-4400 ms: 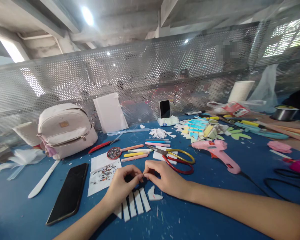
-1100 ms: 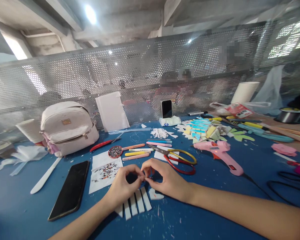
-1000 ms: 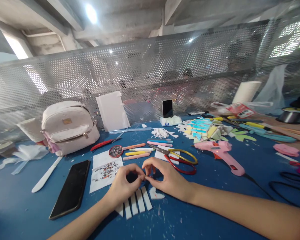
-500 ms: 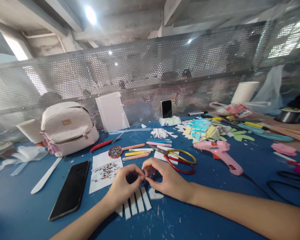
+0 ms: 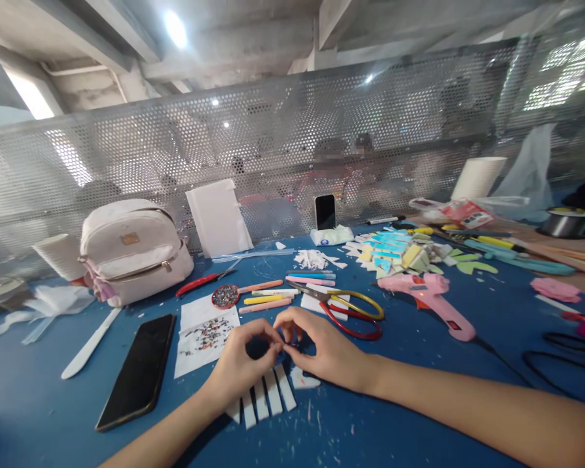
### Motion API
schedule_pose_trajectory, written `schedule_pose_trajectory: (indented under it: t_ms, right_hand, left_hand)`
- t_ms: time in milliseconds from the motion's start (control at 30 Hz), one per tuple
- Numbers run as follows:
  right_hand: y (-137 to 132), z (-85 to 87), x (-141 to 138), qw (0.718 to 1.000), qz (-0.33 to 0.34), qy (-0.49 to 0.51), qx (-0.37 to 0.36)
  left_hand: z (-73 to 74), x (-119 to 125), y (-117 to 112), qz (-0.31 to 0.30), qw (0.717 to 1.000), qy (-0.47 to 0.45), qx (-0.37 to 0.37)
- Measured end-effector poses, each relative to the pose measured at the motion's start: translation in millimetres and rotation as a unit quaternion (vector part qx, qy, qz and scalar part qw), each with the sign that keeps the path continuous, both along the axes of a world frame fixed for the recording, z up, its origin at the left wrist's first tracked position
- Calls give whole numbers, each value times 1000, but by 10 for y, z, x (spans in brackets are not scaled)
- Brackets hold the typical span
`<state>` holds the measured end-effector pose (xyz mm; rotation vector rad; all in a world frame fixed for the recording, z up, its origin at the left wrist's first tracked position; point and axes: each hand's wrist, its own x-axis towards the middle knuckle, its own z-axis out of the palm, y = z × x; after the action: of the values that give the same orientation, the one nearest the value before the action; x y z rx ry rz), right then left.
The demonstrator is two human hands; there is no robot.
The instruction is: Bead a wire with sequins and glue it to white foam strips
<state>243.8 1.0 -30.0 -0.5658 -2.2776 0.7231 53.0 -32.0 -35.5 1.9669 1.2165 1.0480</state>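
My left hand (image 5: 238, 365) and my right hand (image 5: 322, 350) meet fingertip to fingertip just above the blue table (image 5: 400, 403). Both are pinched closed on something tiny between them that I cannot make out. Under my left hand lie several white foam strips (image 5: 268, 398) side by side, with a small white scrap (image 5: 303, 380) beside them under my right hand. A white paper sheet strewn with small coloured bits (image 5: 205, 335) lies just left of my hands. Red and yellow handled scissors (image 5: 351, 312) rest just beyond my right hand.
A black phone (image 5: 137, 369) lies at the left, with a white backpack (image 5: 134, 250) behind it. A pink glue gun (image 5: 429, 299) with its cord sits at the right, coloured foam pieces (image 5: 394, 253) beyond it. Coloured sticks (image 5: 268, 296) and a perforated metal screen (image 5: 273, 149) stand behind.
My hands stay together in the same spot; the fingertips shift slightly against each other. Nothing else on the table has moved.
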Motion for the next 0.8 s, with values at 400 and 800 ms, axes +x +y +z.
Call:
schedule_pose_trajectory:
  t_ms: [400,800]
  right_hand:
    - [-13,17,13,1000,-16,5,0]
    - [-15,31,3,1000,-13,3,14]
  left_hand:
    - [-20,-11,18,8,1000,-20,-6]
    - [-1,2,12,17,1000,-17,-13]
